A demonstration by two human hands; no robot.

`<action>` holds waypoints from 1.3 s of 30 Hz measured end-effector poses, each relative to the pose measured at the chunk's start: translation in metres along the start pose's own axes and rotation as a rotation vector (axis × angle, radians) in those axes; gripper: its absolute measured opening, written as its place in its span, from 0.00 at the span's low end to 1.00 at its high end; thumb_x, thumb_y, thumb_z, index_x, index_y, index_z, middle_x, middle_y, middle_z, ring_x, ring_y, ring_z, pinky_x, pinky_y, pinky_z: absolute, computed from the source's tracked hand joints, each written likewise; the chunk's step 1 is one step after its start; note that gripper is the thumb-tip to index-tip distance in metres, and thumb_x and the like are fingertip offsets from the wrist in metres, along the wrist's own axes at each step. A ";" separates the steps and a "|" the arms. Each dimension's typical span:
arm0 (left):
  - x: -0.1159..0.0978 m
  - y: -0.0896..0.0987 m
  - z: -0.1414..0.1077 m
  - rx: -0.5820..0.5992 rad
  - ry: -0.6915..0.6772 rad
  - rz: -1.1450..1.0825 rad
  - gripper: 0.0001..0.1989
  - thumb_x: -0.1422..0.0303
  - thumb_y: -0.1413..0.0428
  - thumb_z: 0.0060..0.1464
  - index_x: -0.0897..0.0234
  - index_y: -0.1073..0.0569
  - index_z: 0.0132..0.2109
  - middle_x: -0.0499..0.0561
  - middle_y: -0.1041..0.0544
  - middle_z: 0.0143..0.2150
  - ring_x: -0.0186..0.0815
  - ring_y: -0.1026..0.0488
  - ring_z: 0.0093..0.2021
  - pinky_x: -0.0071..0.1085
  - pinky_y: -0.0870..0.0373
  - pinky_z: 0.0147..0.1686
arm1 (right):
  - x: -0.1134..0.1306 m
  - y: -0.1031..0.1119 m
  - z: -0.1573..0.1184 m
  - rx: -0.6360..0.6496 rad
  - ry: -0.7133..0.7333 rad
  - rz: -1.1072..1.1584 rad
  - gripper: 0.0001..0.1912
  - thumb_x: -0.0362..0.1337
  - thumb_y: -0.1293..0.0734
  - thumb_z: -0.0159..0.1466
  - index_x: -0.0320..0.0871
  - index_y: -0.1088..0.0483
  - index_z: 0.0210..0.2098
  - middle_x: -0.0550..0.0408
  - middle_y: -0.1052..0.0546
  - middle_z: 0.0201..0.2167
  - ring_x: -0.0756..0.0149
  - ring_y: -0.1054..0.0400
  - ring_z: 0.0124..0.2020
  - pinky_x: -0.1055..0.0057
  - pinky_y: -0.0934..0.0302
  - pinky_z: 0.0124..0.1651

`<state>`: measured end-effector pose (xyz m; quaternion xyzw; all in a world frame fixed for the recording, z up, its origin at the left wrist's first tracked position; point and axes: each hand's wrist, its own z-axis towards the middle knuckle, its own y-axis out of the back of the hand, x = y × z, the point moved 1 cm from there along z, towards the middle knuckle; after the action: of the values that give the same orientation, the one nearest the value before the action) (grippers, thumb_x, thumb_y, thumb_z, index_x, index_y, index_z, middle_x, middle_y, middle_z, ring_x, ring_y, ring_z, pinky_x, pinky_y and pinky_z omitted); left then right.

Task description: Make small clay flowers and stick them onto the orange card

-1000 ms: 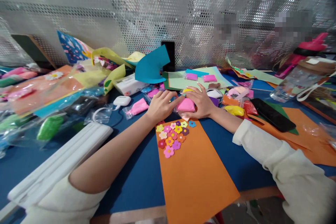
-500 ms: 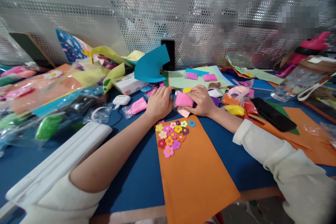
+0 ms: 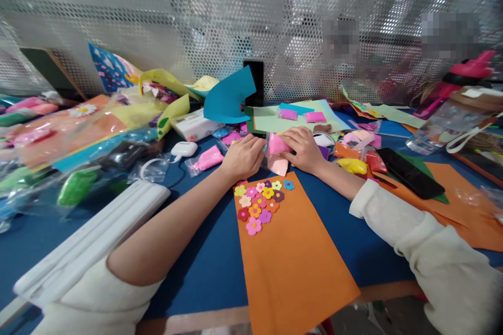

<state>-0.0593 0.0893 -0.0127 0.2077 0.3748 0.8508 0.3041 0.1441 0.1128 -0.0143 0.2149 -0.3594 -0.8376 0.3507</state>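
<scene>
A clear packet of bright pink modelling clay (image 3: 277, 144) is held in my right hand (image 3: 302, 149), the thumb and fingers closed on its right side. My left hand (image 3: 243, 157) is close by the packet's left edge, its fingers curled together. What those fingertips grip is hidden, though a small teal bit shows beside them. Under the packet lies a pale peach piece (image 3: 278, 165). Just nearer to me, an orange sheet (image 3: 294, 251) carries a cluster of colourful flower stickers (image 3: 259, 201) at its far left corner.
Another pink clay packet (image 3: 208, 158) and a white earbud case (image 3: 184, 149) lie left, beyond a long white case (image 3: 98, 235). On the right are a black phone (image 3: 411, 172), a yellow packet (image 3: 352, 166) and a clear cup (image 3: 440, 120). Curved blue paper (image 3: 228, 98) stands behind.
The pink packet has tipped from lying broad to a steeper, narrower shape in my right hand. My left hand has shifted slightly nearer to me and its fingers have curled in more.
</scene>
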 end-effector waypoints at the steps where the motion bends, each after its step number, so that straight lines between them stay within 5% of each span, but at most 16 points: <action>1: 0.000 0.000 0.000 -0.004 -0.008 0.002 0.13 0.71 0.60 0.59 0.69 0.32 0.42 0.56 0.26 0.33 0.41 0.32 0.36 0.33 0.37 0.32 | 0.000 0.000 0.000 0.012 -0.015 0.003 0.20 0.44 0.37 0.61 0.37 0.30 0.48 0.45 0.26 0.46 0.52 0.38 0.50 0.55 0.50 0.55; 9: -0.007 0.006 0.002 0.008 -0.139 0.029 0.13 0.70 0.60 0.60 0.68 0.31 0.40 0.54 0.28 0.30 0.40 0.34 0.33 0.32 0.36 0.31 | 0.002 0.002 0.001 0.068 -0.094 0.032 0.21 0.37 0.38 0.60 0.36 0.34 0.51 0.43 0.29 0.49 0.52 0.39 0.52 0.57 0.47 0.53; 39: -0.007 0.007 0.002 0.010 -0.132 0.042 0.13 0.68 0.59 0.59 0.68 0.31 0.40 0.55 0.29 0.31 0.40 0.33 0.34 0.32 0.37 0.29 | 0.002 -0.001 0.001 0.096 -0.069 0.064 0.21 0.36 0.38 0.60 0.37 0.35 0.52 0.42 0.30 0.50 0.53 0.39 0.53 0.57 0.45 0.54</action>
<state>-0.0555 0.0820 -0.0069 0.2729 0.3536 0.8396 0.3090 0.1416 0.1121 -0.0141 0.1907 -0.4178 -0.8147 0.3539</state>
